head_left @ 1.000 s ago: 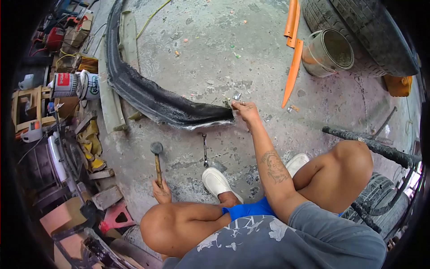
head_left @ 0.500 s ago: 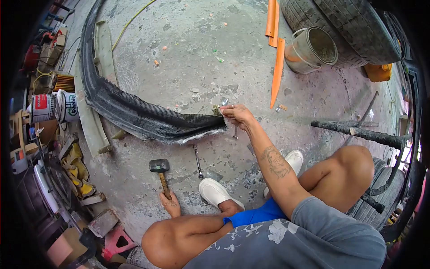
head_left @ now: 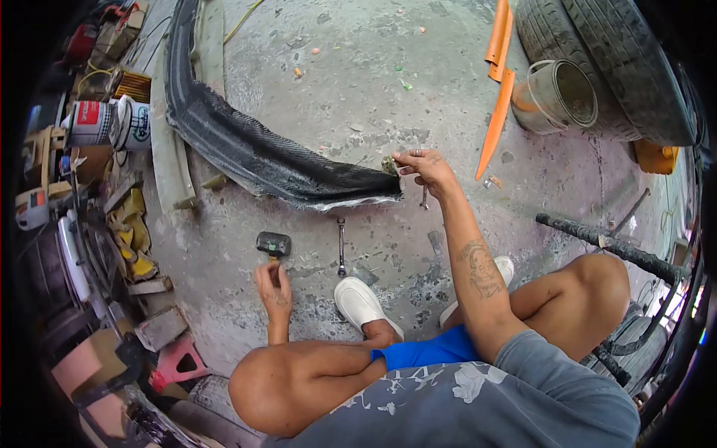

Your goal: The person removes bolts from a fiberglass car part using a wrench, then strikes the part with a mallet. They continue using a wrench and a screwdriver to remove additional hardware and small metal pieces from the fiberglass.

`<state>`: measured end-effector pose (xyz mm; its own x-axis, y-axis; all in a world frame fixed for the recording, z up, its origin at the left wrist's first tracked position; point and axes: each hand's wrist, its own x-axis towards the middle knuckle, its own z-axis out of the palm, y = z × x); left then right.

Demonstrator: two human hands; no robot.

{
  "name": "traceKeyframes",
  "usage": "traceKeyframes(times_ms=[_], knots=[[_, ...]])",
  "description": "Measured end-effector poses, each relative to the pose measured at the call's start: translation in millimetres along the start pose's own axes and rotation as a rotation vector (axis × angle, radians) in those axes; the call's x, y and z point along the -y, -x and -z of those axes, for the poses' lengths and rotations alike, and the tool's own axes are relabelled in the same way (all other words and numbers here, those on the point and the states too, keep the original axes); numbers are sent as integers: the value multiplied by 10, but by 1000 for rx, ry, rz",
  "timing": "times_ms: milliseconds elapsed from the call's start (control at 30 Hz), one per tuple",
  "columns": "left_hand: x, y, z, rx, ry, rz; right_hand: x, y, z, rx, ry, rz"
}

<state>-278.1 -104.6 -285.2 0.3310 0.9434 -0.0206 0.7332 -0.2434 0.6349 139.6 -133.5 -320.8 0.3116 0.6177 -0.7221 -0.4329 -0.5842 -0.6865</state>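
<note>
A long curved black part (head_left: 261,153) with a woven-looking surface and a frayed pale lower edge lies on the concrete floor. At its right end, my right hand (head_left: 424,167) pinches a small greenish-grey piece (head_left: 388,165). Lower left, my left hand (head_left: 275,287) is wrapped round the handle of a black-headed mallet (head_left: 274,244), close below the head. Between my hands, a wrench (head_left: 341,248) rests on the floor, and a smaller metal tool (head_left: 425,197) lies just below my right hand.
Orange strips (head_left: 495,123), a dirty bucket (head_left: 554,97) and large tires (head_left: 624,67) are at the upper right. A black-coated bar (head_left: 609,243) extends near my right knee. Paint cans (head_left: 91,123) and clutter line the left. My shoe (head_left: 360,301) is below the wrench.
My left hand has moved up the mallet's handle towards its head. The whole view has shifted, with the floor items on the left appearing higher and further right. My right hand keeps its pinch.
</note>
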Motion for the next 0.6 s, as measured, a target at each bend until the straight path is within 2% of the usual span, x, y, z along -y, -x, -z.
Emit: traceKeyframes(times_ms=[33, 167, 233, 300, 400, 467, 500, 567, 600], knots=[[-207, -166, -31, 42, 66, -52, 16, 5, 13, 12, -30, -49], [-1344, -1043, 23, 327, 65, -663, 16, 39, 17, 24, -30, -59], [-1694, -1433, -72, 472, 65, -785, -33, -5, 17, 23, -98, -4], [-1786, -1767, -310, 543, -2, -851, -45, -18, 41, 63, -144, 19], [-1794, -2138, -772, 658, -37, -844, -70, 54, 13, 76, -254, 32], [-1818, -2276, -1043, 894, -57, -666, -30, 53, -23, 43, -318, 35], [-1841, -2313, -1142, 907, -57, -672, -42, 60, -52, 4, -273, 8], [-1863, -2324, -1297, 1051, -41, -446, -107, 54, -109, -56, -209, -8], [-1870, -2320, -1340, 1057, -39, -446, -129, 46, -79, -60, -211, -12]])
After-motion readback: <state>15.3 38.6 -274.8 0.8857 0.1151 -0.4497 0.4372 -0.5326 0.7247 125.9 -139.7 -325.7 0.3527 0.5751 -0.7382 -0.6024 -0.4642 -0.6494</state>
